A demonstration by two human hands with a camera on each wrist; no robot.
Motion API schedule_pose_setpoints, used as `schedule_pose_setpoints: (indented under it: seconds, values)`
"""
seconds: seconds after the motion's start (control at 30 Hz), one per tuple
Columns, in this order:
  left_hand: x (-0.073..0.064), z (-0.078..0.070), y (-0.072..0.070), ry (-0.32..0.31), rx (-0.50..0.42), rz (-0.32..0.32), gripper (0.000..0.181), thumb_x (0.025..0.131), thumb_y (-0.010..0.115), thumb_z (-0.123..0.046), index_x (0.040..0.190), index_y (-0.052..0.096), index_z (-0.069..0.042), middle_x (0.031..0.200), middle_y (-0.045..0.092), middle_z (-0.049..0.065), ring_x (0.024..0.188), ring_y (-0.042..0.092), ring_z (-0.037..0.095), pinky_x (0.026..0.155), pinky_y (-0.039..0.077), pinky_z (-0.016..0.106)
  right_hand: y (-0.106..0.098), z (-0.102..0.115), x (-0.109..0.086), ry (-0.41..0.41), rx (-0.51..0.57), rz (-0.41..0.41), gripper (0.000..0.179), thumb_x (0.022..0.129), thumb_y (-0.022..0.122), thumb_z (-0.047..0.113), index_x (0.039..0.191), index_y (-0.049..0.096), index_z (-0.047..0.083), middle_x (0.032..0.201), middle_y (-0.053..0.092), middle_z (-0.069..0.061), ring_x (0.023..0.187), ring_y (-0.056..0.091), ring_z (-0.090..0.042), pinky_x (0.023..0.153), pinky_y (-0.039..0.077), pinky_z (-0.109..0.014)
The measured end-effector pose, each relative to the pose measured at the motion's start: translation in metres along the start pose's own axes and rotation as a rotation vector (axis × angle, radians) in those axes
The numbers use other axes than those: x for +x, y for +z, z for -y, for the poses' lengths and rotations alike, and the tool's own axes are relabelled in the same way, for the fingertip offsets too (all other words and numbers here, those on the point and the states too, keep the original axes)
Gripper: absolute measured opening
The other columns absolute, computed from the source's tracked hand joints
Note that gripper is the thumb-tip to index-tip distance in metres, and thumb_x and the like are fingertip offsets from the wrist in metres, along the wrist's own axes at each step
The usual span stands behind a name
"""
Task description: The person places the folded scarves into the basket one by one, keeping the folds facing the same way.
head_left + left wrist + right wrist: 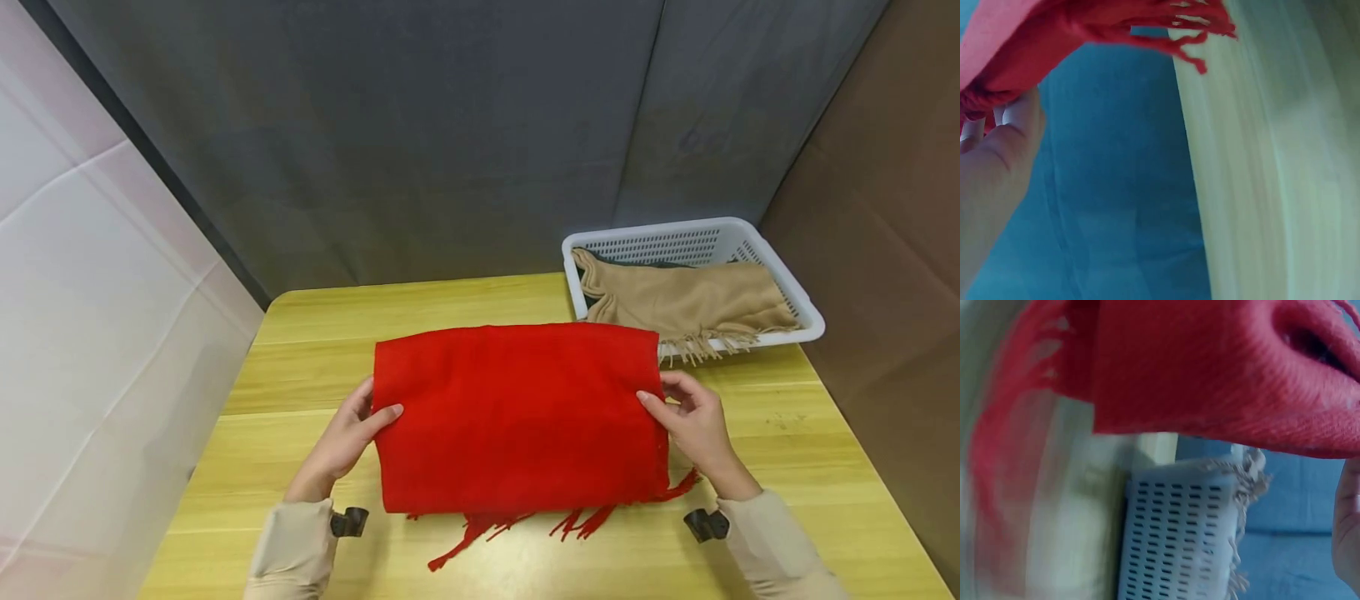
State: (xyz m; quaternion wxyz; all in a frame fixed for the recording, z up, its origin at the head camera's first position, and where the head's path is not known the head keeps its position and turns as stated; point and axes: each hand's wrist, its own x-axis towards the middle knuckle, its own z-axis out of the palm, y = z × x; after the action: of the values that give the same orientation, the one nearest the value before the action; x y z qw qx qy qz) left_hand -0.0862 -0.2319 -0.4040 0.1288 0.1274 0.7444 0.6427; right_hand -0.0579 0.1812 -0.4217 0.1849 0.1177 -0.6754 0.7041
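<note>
A folded red scarf [517, 417] with fringe along its lower edge is held up over the table between both hands. My left hand [348, 437] pinches its left edge, thumb in front and fingers behind. On the opposite edge my right hand [697, 421] grips the scarf the same way. In the left wrist view the left hand's fingers [1019, 119] reach under the red cloth [1035, 50], and fringe dangles beside them. The right wrist view shows the folded layers of the scarf [1210, 375] close up, with part of the right hand [1349, 525] at the edge.
A white perforated basket [813, 325] stands at the table's back right, holding a folded tan scarf [690, 296] whose fringe hangs over the front rim, with dark cloth beneath. Behind the wooden table [315, 350] rises a grey fabric wall [412, 150]; light and brown panels flank it.
</note>
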Motion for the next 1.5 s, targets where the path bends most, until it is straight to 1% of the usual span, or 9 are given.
schedule_pose_setpoints:
  seconds: [0.13,0.3,0.63,0.8,0.97,1.17,1.27,1.37,1.5]
  values:
    - [0.011,-0.009,0.001,0.026,0.072,0.018,0.045,0.088,0.052,-0.008,0.130,0.035,-0.004,0.110,0.050,0.009,0.087,0.057,0.017,0.074,0.048,0.028,-0.008,0.005,0.004,0.006,-0.016,-0.030,0.028,0.070,0.057,-0.023,0.089,0.061,-0.003,0.083,0.061,0.002,0.073,0.057,-0.008,0.056,0.048,-0.017]
    - [0.026,-0.023,0.007,0.054,0.136,0.050,0.045,0.088,0.053,-0.009,0.130,0.036,-0.006,0.113,0.049,0.011,0.090,0.055,0.017,0.077,0.046,0.027,-0.023,0.012,0.011,-0.050,0.010,-0.047,0.032,0.070,0.054,-0.026,0.089,0.062,-0.003,0.084,0.062,0.001,0.075,0.057,-0.008,0.057,0.048,-0.016]
    - [0.059,-0.052,0.018,0.182,0.175,0.159,0.044,0.086,0.056,-0.003,0.127,0.040,-0.005,0.110,0.052,0.014,0.087,0.056,0.024,0.073,0.049,0.032,-0.053,0.036,0.024,-0.121,0.012,-0.100,0.030,0.071,0.058,-0.022,0.094,0.062,-0.004,0.090,0.063,-0.001,0.079,0.059,-0.010,0.065,0.048,-0.015]
    - [0.074,-0.060,0.025,0.198,0.180,0.189,0.045,0.086,0.056,-0.004,0.128,0.039,-0.007,0.112,0.051,0.013,0.090,0.055,0.024,0.076,0.048,0.032,-0.064,0.044,0.029,-0.132,0.007,-0.134,0.027,0.070,0.058,-0.021,0.093,0.062,-0.008,0.088,0.062,-0.003,0.078,0.058,-0.011,0.066,0.048,-0.015]
    - [0.091,-0.065,0.033,0.235,0.164,0.200,0.044,0.086,0.055,-0.003,0.127,0.040,-0.005,0.110,0.052,0.014,0.089,0.055,0.024,0.075,0.048,0.033,-0.072,0.053,0.035,-0.077,-0.155,-0.238,0.026,0.072,0.060,-0.018,0.096,0.063,-0.007,0.086,0.063,0.000,0.077,0.058,-0.010,0.065,0.047,-0.013]
    - [0.112,-0.075,0.043,0.273,0.164,0.206,0.046,0.086,0.054,-0.003,0.129,0.038,-0.006,0.108,0.052,0.014,0.085,0.056,0.023,0.069,0.049,0.033,-0.083,0.065,0.048,-0.064,-0.226,-0.269,0.027,0.073,0.061,-0.014,0.099,0.062,-0.007,0.084,0.062,0.000,0.070,0.057,-0.009,0.063,0.047,-0.013]
    - [0.119,-0.086,0.049,0.293,0.175,0.209,0.047,0.086,0.053,-0.001,0.130,0.037,-0.005,0.109,0.052,0.015,0.085,0.056,0.023,0.069,0.049,0.032,-0.089,0.071,0.057,-0.051,-0.291,-0.285,0.025,0.074,0.062,-0.011,0.099,0.062,-0.007,0.081,0.062,0.000,0.066,0.056,-0.009,0.060,0.047,-0.013]
    - [0.124,-0.100,0.057,0.321,0.187,0.208,0.047,0.086,0.052,0.002,0.129,0.036,0.000,0.111,0.052,0.018,0.087,0.056,0.026,0.072,0.049,0.033,-0.094,0.074,0.067,-0.056,-0.319,-0.299,0.024,0.075,0.063,-0.008,0.099,0.061,-0.008,0.082,0.062,0.000,0.067,0.056,-0.009,0.060,0.047,-0.013]
    - [0.131,-0.113,0.065,0.343,0.211,0.199,0.046,0.086,0.051,0.004,0.129,0.035,0.002,0.113,0.050,0.020,0.090,0.054,0.028,0.075,0.049,0.034,-0.100,0.073,0.080,-0.084,-0.265,-0.312,0.023,0.073,0.065,-0.007,0.096,0.061,-0.010,0.081,0.063,-0.002,0.069,0.057,-0.011,0.061,0.047,-0.012]
